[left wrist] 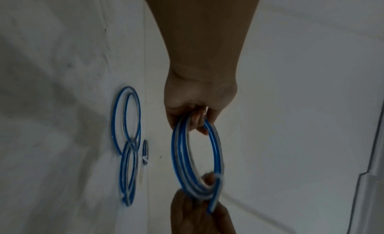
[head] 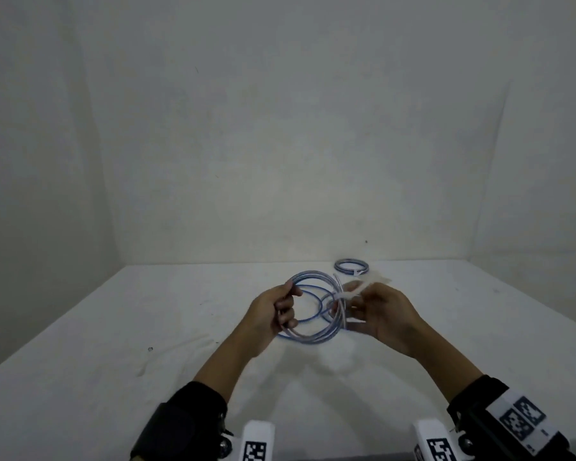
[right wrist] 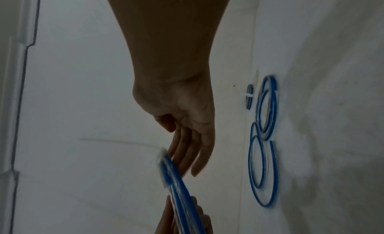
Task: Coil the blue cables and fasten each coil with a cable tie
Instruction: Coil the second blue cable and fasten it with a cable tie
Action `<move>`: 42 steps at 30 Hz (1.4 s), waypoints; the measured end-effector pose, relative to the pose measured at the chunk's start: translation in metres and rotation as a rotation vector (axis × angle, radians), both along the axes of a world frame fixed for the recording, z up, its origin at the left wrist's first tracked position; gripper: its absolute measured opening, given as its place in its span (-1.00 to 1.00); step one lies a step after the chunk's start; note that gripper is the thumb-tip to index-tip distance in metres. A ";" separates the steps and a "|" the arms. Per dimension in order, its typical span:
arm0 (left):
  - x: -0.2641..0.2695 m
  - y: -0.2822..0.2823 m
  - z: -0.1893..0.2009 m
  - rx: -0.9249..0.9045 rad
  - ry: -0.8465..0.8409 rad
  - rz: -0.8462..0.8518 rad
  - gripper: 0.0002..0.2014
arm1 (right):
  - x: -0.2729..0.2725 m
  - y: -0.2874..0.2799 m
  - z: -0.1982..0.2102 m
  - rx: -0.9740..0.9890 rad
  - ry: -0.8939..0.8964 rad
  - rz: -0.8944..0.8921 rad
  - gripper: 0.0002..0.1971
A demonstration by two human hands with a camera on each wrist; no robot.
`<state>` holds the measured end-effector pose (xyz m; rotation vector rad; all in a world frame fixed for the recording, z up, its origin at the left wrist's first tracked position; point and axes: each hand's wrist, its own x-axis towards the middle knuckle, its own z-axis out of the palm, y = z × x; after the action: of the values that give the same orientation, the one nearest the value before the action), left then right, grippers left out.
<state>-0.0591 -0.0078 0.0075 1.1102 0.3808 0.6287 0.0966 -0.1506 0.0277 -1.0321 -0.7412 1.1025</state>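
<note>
I hold a coil of blue cable (head: 313, 337) upright above the white table. My left hand (head: 285, 311) grips its left side with curled fingers, which the left wrist view shows as my left hand (left wrist: 193, 119) at the top of the coil (left wrist: 178, 155). My right hand (head: 356, 304) pinches a white cable tie (head: 345, 296) wrapped round the coil's right side. In the right wrist view my right hand's fingers (right wrist: 187, 152) lie against the coil (right wrist: 176, 188), blurred.
A smaller tied coil (head: 351, 266) lies at the back of the table by the wall. A loose blue cable (left wrist: 126, 122) lies in loops on the cloth beneath my hands. Pale spare ties (head: 379, 279) rest beside the tied coil.
</note>
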 end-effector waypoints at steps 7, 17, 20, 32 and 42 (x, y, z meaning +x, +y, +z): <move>0.019 0.015 0.014 0.348 0.330 -0.186 -0.79 | 0.020 -0.009 -0.010 -0.254 -0.346 0.177 -0.68; 0.101 0.049 0.014 0.371 0.321 0.111 -0.77 | 0.097 0.018 0.003 -0.108 -0.167 -0.236 -0.83; 0.127 0.064 -0.009 0.671 0.470 0.211 -0.82 | 0.126 0.034 0.006 -0.134 -0.161 -0.341 -0.84; 0.174 0.104 -0.088 1.166 0.933 0.148 -0.46 | 0.207 0.175 -0.031 -0.224 -0.208 -0.579 -0.82; 0.192 0.116 -0.105 1.113 1.140 -0.013 -0.43 | 0.254 0.229 -0.070 -0.371 -0.447 -0.684 -0.80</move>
<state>0.1330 0.1081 -0.0977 2.5190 1.0519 0.0667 0.3507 0.0784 -0.0419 -1.7225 -0.4639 0.4153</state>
